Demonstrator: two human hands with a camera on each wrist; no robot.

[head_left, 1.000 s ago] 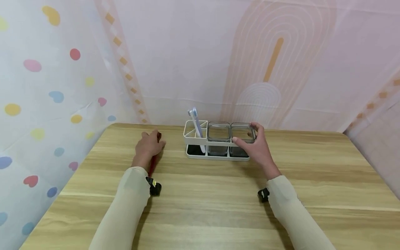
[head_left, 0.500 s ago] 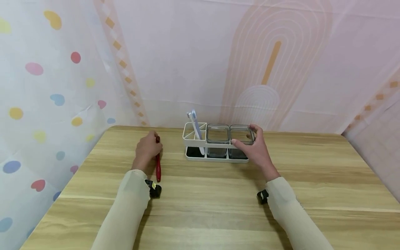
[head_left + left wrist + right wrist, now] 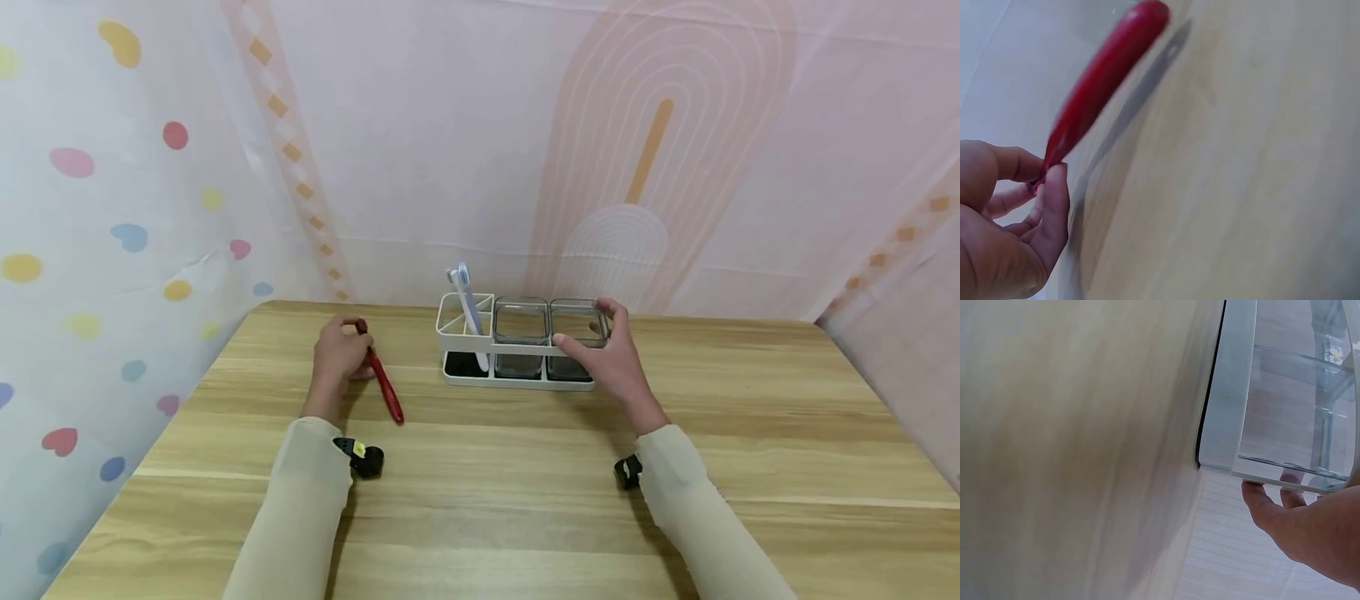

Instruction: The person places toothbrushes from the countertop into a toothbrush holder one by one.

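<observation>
My left hand (image 3: 337, 354) pinches the head end of a red toothbrush (image 3: 381, 379), whose handle slants toward me just above the wooden table (image 3: 525, 483). In the left wrist view my fingers (image 3: 1054, 200) pinch the red toothbrush (image 3: 1100, 81) at its lower end. A white rack (image 3: 465, 337) stands at the table's back, holding a white-blue toothbrush (image 3: 468, 304) in its left slot and two clear square cups (image 3: 522, 321). My right hand (image 3: 607, 358) grips the rack's right end around the right cup (image 3: 573, 319). The right wrist view shows the rack's white frame (image 3: 1235, 387) and my fingers (image 3: 1272, 506) under its rim.
Patterned curtains (image 3: 112, 208) close off the back and left, right behind the rack. The table's left edge (image 3: 150, 450) lies close to my left arm. Bare wood stretches between my forearms and off to the right.
My left hand has picked the red toothbrush's head end up off the table and drawn it left, swinging the handle out to the right. The right hand stays on the rack.
</observation>
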